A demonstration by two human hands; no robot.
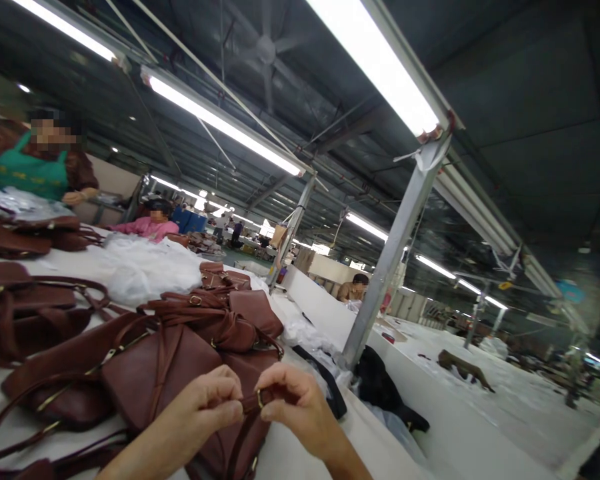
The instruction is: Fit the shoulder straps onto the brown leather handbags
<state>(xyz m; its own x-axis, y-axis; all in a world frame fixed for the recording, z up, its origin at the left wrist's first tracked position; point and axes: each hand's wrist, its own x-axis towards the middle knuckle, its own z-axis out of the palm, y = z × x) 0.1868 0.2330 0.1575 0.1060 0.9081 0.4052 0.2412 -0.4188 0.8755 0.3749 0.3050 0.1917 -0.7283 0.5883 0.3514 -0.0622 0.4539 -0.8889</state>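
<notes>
Both hands are raised over a brown leather bag (240, 433) at the table's near side. My left hand (207, 403) is closed, pinching a brown leather strap (250, 403). Close to its right, my right hand (295, 407) curls thumb and fingers around the same strap at a small gold-coloured buckle (260, 399). The strap spans the short gap between the hands. More brown bags (165, 367) with handles and gold-coloured fittings lie piled just left of and behind the hands.
Clear plastic wrapping (145, 267) lies behind the bags. A metal post (395, 253) rises beside a low white partition (455, 407) on the right, near black items (380, 380). A person in a green apron (27, 167) works at the far left; others are farther back.
</notes>
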